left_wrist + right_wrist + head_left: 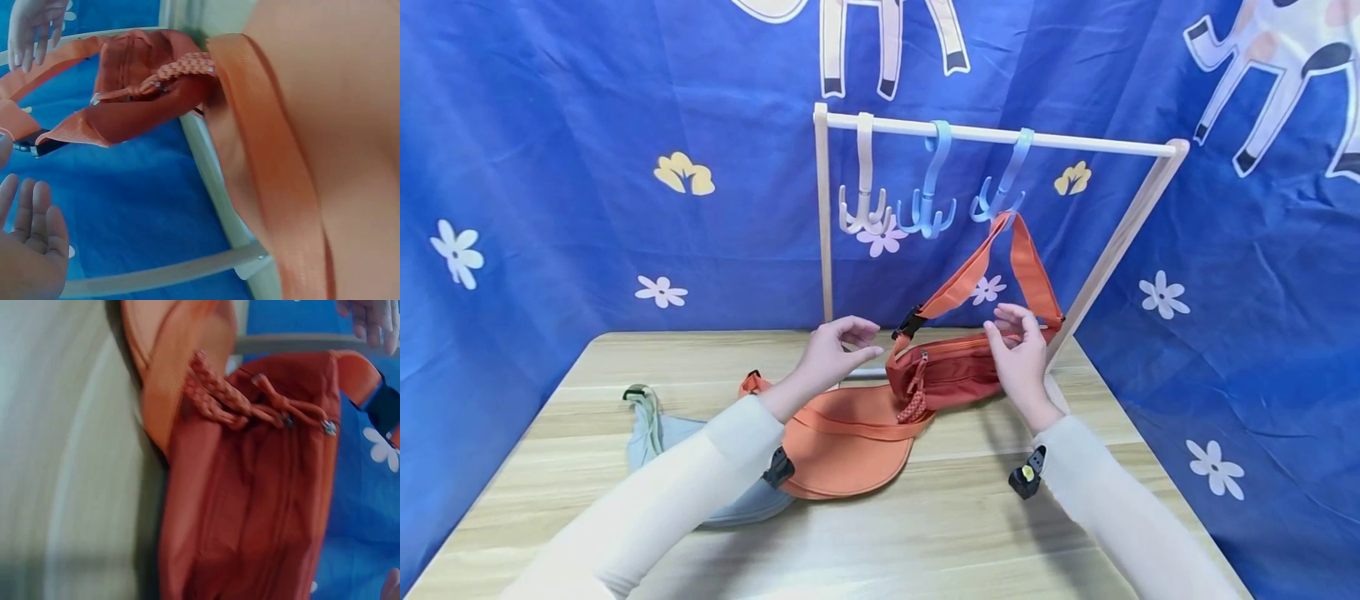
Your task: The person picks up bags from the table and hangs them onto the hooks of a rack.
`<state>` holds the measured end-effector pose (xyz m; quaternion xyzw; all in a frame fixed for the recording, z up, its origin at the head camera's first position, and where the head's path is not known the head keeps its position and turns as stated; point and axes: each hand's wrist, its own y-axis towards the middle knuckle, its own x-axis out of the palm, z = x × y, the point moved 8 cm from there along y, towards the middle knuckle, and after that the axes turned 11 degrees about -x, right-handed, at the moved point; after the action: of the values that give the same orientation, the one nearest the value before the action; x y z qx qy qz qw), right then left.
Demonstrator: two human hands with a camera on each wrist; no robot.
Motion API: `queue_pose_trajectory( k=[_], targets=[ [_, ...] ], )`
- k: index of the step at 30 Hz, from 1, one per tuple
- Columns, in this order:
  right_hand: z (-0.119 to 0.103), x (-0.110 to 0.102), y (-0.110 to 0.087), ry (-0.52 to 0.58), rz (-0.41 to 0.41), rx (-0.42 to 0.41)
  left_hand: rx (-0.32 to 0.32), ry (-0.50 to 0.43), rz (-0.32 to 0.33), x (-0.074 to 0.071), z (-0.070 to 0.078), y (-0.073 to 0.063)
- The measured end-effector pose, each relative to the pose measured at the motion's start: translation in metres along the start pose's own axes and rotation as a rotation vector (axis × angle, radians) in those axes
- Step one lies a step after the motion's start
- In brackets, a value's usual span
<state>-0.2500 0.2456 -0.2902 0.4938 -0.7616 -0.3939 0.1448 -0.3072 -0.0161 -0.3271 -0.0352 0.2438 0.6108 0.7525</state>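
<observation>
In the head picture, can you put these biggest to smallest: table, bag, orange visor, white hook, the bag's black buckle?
1. Table
2. Bag and orange visor: too alike to rank, and a sleeve covers part of the visor
3. White hook
4. Black buckle

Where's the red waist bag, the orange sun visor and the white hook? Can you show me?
Red waist bag [964, 372]: head view, on its front panel.
Orange sun visor [850, 462]: head view, on its brim.
White hook [865, 167]: head view, on its stem.
</observation>
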Motion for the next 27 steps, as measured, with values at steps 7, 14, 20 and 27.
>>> queue_pose_trajectory(
  k=[7,14,20,27],
  targets=[
    [0.007,0.016,-0.022,0.083,-0.078,0.043,-0.028,0.009,-0.036,-0.005,-0.017,-0.013],
    [0.009,0.035,-0.045,0.098,-0.188,0.07,-0.043,0.009,-0.055,-0.009,-0.034,-0.025],
    [0.004,0.055,-0.064,0.145,-0.301,0.079,-0.084,-0.002,-0.093,-0.012,-0.05,-0.036],
    [0.001,0.078,-0.085,0.193,-0.425,0.087,-0.116,0.005,-0.138,-0.012,-0.063,-0.043]
  ],
)
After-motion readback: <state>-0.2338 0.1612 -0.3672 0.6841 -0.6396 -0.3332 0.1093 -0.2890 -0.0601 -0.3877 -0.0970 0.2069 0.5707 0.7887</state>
